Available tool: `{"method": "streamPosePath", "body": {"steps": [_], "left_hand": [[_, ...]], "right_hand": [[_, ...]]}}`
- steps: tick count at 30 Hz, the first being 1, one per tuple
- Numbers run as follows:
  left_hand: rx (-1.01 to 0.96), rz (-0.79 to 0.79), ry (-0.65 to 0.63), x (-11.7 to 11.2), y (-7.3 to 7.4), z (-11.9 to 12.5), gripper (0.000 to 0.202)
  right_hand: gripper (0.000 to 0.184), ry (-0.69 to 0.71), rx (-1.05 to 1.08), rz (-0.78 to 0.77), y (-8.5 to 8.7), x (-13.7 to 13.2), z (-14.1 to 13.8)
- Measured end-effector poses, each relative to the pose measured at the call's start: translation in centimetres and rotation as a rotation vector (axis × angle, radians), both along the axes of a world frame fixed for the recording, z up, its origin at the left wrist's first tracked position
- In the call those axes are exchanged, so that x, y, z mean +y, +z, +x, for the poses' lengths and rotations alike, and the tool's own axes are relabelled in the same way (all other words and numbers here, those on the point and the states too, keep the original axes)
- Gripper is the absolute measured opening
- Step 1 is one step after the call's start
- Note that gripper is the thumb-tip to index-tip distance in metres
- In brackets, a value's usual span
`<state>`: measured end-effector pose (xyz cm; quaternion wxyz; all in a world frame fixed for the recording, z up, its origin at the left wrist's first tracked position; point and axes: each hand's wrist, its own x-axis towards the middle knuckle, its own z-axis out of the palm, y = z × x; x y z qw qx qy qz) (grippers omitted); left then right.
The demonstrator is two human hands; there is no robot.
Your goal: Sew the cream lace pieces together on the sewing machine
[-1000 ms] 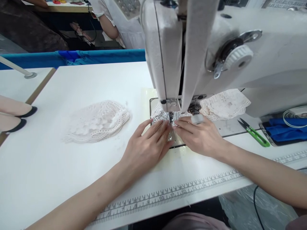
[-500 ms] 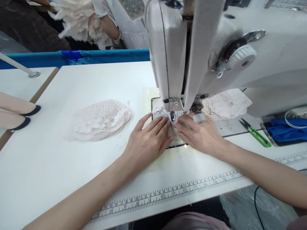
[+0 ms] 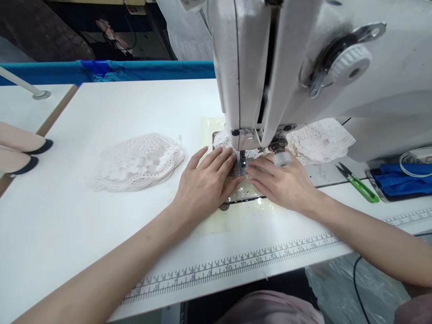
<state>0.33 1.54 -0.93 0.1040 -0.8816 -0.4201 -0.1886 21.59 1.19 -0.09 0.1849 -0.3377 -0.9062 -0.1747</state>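
Two hands lie flat and open, gripping nothing: left hand (image 3: 205,186) and right hand (image 3: 283,184), fingertips at the presser foot (image 3: 242,163), where a lace piece (image 3: 320,139) sits under the sewing machine (image 3: 303,67). Left on the counter (image 3: 101,108) lies a lace pile (image 3: 138,162); right, green thread snips (image 3: 359,185).

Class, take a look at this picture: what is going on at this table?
A person works at a sewing machine. The left hand and right hand lie flat and open, with fingertips meeting at the needle. A white lace piece runs under the machine there. A pile of lace lies on the table to the left and green snips to the right.
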Motion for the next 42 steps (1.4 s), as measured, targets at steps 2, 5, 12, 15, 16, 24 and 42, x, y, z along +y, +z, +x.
{"method": "streamPosePath", "body": {"steps": [2,5,12,15,16,24,42], "left_hand": [[0.025,0.024,0.020,-0.1,0.1,0.1,0.045],[0.080,0.094,0.028,-0.8,0.5,0.3,0.040],[-0.075,-0.017,-0.487,-3.2,1.8,0.4,0.030],[-0.054,-0.039,-0.208,-2.6,1.9,-0.2,0.027],[-0.014,-0.079,-0.130,-2.4,1.9,-0.4,0.024],[-0.631,-0.555,0.012,-3.0,2.8,0.5,0.010],[-0.703,-0.976,0.049,-2.5,3.4,0.8,0.027]], "right_hand": [[0.026,0.005,0.004,-0.002,0.1,0.0,0.1],[0.025,0.016,0.027,0.014,0.3,0.1,0.3],[0.023,0.058,0.124,0.048,0.6,0.3,0.8],[0.023,0.046,0.166,-0.016,0.5,0.2,0.8],[0.023,0.039,0.186,-0.054,0.4,0.2,0.8],[0.036,0.042,0.531,-0.910,1.8,-0.9,-0.2],[0.016,-0.024,0.713,-1.021,1.3,-1.5,-1.3]]}}
